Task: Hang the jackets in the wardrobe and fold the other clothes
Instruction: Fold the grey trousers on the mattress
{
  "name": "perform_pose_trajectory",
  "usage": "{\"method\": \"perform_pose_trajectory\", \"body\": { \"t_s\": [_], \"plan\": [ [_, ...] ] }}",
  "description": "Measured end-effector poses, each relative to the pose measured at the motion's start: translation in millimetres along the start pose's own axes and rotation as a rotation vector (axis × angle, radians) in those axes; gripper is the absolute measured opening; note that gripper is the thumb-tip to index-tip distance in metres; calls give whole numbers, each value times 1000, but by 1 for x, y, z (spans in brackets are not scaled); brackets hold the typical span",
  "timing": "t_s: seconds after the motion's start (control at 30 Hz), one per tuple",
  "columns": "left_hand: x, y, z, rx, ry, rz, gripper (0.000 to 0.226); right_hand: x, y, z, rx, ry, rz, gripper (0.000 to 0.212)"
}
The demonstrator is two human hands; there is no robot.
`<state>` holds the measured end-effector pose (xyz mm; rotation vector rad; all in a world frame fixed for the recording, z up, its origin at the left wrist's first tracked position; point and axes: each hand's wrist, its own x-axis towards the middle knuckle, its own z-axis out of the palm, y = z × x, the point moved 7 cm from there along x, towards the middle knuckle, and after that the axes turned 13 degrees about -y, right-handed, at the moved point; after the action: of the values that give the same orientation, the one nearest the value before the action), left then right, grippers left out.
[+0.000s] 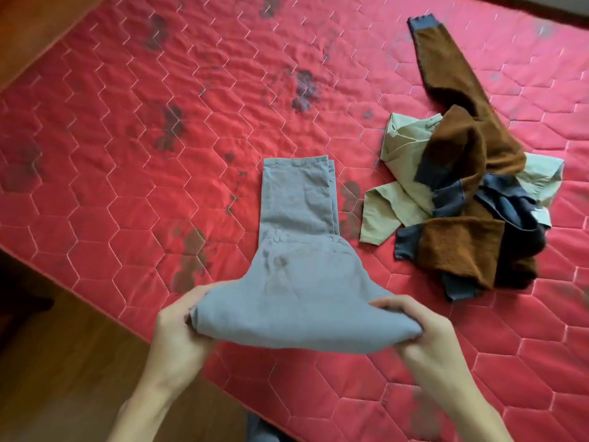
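I grip the folded end of the grey trousers (pixel 302 282) at both corners — my left hand (pixel 178 327) curled round the left corner, my right hand (pixel 420 327) pinching the right, fingertips buried in cloth. The far legs lie flat on the red quilted mattress (pixel 127 154). To the right, a brown-and-navy sweater (pixel 459 154) sprawls over a pale green shirt (pixel 401 145) — mostly hidden beneath it. My forearms run out of frame below.
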<state>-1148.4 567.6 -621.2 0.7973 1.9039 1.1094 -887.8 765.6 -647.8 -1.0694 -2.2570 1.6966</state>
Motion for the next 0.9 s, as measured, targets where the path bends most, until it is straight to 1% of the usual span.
{"method": "perform_pose_trajectory", "body": {
  "t_s": [0.07, 0.17, 0.2, 0.27, 0.3, 0.37, 0.4, 0.47, 0.5, 0.57, 0.63, 0.73, 0.8, 0.9],
  "plan": [
    [39, 5, -15, -25, 70, 25, 64, 39, -19, -10, 65, 51, -24, 54],
    [117, 10, -38, -73, 207, 26, 27, 117, -44, -28, 218, 148, -53, 26],
    [145, 12, -44, -79, 263, 31, 24, 145, -50, -33, 220, 184, -54, 23],
    [200, 5, -54, -87, 356, 1, 26, 202, -48, -37, 207, 249, -12, 31],
    [227, 0, -55, -82, 370, -23, 34, 228, -44, -36, 194, 275, 13, 39],
    [274, -17, -49, -36, 341, -63, 61, 269, -35, -28, 97, 329, 40, 54],
    [292, -25, -42, 39, 310, -80, 69, 285, -29, -23, -14, 358, 30, 57],
    [316, -46, -23, 214, 245, -101, 72, 306, -15, -4, -274, 363, 3, 55],
    [322, -58, -11, 267, 215, -113, 71, 312, -3, 8, -367, 335, 25, 55],
    [324, -77, 14, 389, 163, -158, 70, 317, 23, 34, -515, 261, 99, 57],
    [322, -92, 42, 585, 100, -178, 74, 317, 45, 56, -634, 184, 187, 63],
    [323, -113, 76, 835, 1, -168, 77, 318, 83, 72, -668, 80, 337, 69],
    [328, -130, 87, 908, 1, -195, 78, 320, 103, 75, -658, 53, 402, 69],
    [337, -146, 96, 952, 20, -207, 79, 327, 116, 79, -719, 75, 399, 67]
  ]
}}
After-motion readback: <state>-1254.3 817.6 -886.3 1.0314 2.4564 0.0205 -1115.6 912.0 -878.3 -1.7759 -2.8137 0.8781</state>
